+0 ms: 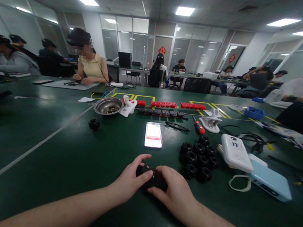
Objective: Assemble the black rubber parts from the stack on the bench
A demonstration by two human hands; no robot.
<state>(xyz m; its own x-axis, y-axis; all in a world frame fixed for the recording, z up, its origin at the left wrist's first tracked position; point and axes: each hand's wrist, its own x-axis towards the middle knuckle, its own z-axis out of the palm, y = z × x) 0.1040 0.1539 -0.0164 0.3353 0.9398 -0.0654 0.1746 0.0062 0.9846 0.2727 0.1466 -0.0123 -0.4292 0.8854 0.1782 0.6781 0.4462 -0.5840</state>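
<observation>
Low over the near part of the table, my left hand (130, 178) is closed around a small black wheel (149, 176), its thumb across the front and its index finger raised. My right hand (174, 188) meets it from the other side, its thumb and fingers curled on the dark rounded part at the right. Whether this is one wheel or two pieces pressed together I cannot tell, as the fingers cover much of it. Several similar black wheels (199, 148) lie grouped to the right. A single black wheel (94, 124) sits apart at the left.
Beyond my hands lies a lit phone (154, 135). Farther back are a metal bowl (100, 106) with small parts, red racks (163, 104), a black strip (162, 113) and a red-black screwdriver (200, 127). A white device (236, 153) and a light-blue box (271, 182) stand right. People sit around.
</observation>
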